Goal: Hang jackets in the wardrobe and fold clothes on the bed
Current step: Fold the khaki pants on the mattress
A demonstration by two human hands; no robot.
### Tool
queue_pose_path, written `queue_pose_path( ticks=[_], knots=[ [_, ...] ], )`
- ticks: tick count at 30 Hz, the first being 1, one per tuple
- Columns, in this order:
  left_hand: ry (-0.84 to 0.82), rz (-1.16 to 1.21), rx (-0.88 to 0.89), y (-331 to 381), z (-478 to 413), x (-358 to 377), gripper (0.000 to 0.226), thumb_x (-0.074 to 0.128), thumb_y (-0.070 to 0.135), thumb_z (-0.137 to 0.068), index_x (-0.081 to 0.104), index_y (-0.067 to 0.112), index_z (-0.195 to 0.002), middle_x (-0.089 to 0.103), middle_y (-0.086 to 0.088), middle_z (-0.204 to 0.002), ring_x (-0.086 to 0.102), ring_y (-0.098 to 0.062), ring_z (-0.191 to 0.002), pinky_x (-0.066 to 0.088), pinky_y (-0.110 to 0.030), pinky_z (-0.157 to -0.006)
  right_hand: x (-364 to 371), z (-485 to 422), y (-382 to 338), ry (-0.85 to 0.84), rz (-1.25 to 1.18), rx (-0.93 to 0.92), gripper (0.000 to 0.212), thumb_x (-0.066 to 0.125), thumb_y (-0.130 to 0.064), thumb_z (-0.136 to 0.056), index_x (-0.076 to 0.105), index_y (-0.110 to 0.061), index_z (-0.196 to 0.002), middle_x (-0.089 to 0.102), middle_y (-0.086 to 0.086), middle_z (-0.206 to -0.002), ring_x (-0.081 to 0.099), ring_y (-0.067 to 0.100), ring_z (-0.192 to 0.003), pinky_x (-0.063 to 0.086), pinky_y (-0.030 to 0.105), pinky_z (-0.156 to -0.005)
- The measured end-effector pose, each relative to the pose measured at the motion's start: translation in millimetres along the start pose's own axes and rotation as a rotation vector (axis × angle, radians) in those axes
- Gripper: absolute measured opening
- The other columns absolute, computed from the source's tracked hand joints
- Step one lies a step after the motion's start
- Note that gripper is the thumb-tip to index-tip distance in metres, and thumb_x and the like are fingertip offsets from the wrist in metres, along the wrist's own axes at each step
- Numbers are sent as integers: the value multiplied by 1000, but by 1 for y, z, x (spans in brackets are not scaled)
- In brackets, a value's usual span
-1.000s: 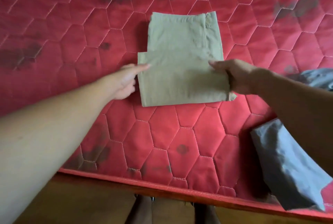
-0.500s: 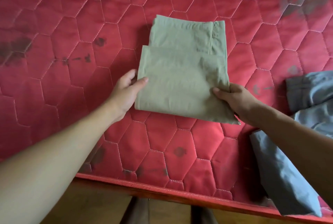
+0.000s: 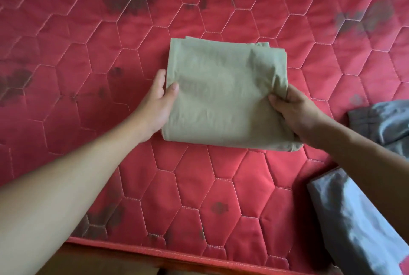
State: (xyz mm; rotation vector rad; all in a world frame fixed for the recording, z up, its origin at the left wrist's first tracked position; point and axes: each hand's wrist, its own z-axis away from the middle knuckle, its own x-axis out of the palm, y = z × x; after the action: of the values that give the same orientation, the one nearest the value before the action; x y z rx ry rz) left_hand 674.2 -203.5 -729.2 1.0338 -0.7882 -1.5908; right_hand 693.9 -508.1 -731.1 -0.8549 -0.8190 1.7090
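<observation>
Pinching folded khaki garment at both side edges, left hand and right hand, thumbs on top. Near-square, barely wider crosswise, on red mattress; grey clothes rightward.

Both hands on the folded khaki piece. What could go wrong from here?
1. The right hand bunches the right edge of the khaki piece; the fold may set creased or open.
2. The left hand pinches only the left edge; if lifted, layers could slide apart.
3. Grey clothes lie close on the right and might get snagged.
</observation>
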Motion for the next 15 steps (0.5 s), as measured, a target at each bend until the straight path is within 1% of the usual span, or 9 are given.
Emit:
queue_pose_path(
  ticks=[3,5,6,7,8,10,11,13,15],
  knots=[
    [-40,22,-117,-11,-23,3,13,43,38,-103,47,38,-115,60,6,-127,58,-11,-119,45,-50,-109,4,-28,6,45,107,44,24,48,-12,-107,65,-28,-107,72,-14,-100,70,8,-97,55,31,-93],
    [-66,77,-265,-21,-29,3,56,53,52,-94,39,25,-142,53,5,-145,52,-12,-132,40,-49,-114,8,-39,20,57,165,110,20,48,-16,-106,65,-25,-112,73,-6,-106,69,19,-104,53,42,-100],
    [-72,125,-314,-28,-30,2,69,56,57,-91,36,23,-148,50,6,-149,49,-12,-135,38,-47,-116,11,-40,26,70,187,135,19,49,-17,-105,65,-24,-114,73,-3,-108,69,21,-106,52,45,-102],
    [-67,158,-340,-29,-27,4,65,56,54,-93,40,24,-147,52,7,-147,51,-12,-134,37,-46,-116,13,-41,30,87,198,149,19,49,-18,-105,65,-22,-115,73,-1,-110,68,22,-106,52,47,-102],
    [-54,150,-323,-30,-25,7,47,53,48,-98,48,27,-140,58,8,-140,55,-12,-130,40,-46,-115,14,-40,30,104,208,140,20,49,-18,-104,65,-20,-117,73,-1,-110,68,22,-106,51,46,-102],
    [20,28,-229,-25,-23,14,17,47,37,-104,58,39,-116,67,10,-120,63,-11,-115,48,-41,-106,16,-35,27,146,253,47,24,49,-14,-103,65,-19,-120,72,-2,-111,67,20,-105,51,38,-97],
    [72,-33,-177,-22,-22,17,16,45,35,-104,58,40,-109,69,10,-111,64,-10,-106,51,-38,-99,15,-33,23,166,288,-14,24,49,-13,-103,64,-19,-120,71,-3,-110,65,18,-103,49,32,-91],
    [132,-88,-96,-19,-27,17,15,43,36,-103,56,35,-108,69,5,-103,64,-13,-94,50,-37,-88,12,-34,17,196,328,-105,20,49,-12,-102,63,-15,-117,70,-1,-106,61,17,-98,43,27,-80],
    [137,-169,-44,-16,-36,16,16,42,34,-103,51,21,-107,64,-9,-96,56,-14,-78,45,-35,-75,9,-41,13,219,343,-128,12,48,-13,-103,59,-9,-107,66,0,-96,57,19,-91,41,20,-71]
  ],
)
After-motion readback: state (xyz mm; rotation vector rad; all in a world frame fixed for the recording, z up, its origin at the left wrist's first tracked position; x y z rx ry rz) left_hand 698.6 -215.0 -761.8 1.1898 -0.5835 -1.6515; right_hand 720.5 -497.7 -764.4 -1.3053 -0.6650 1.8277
